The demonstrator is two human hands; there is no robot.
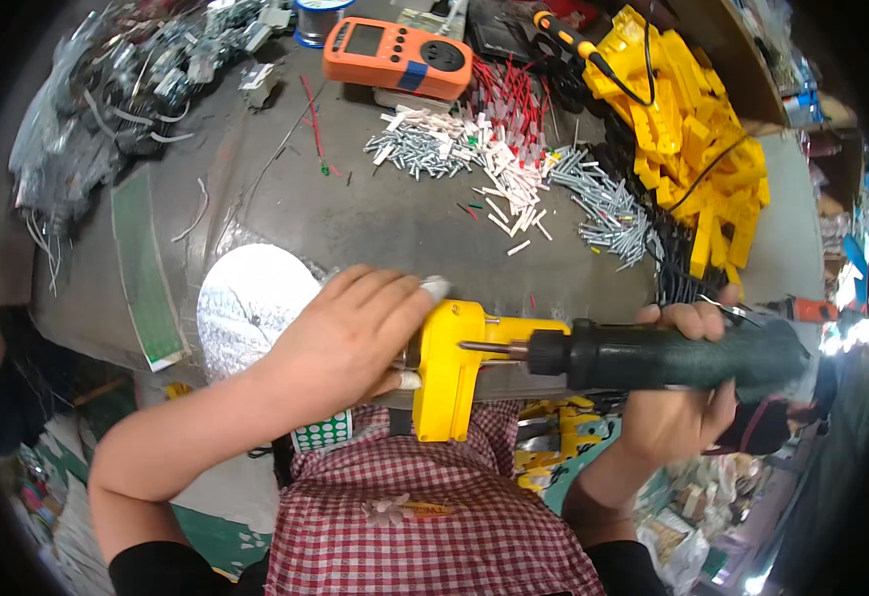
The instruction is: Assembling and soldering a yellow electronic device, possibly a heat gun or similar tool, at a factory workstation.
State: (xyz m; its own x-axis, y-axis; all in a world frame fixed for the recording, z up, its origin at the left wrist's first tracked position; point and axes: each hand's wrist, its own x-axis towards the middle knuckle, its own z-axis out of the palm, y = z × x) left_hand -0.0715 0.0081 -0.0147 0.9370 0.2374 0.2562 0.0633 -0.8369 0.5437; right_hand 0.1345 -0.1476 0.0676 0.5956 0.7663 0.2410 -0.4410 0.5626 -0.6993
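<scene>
My left hand point(360, 323), with white wraps on some fingertips, grips a yellow plastic housing point(444, 382) by its left side at the table's front edge. My right hand point(675, 412) is wrapped round a dark green and black electric screwdriver point(653, 356), held level. Its bit points left and reaches the yellow housing; whether it sits in a screw head I cannot tell. Just left of my left hand lies a silvery round disc point(251, 308) on the table, partly covered by my forearm.
Beyond my hands lie heaps of screws point(603, 214), white sleeves point(514, 179) and red wires point(509, 104). An orange multimeter point(398, 58) lies at the back. Yellow plastic parts point(688, 109) pile up at far right, metal parts and wires point(146, 79) at far left. A solder spool point(322, 22) stands behind.
</scene>
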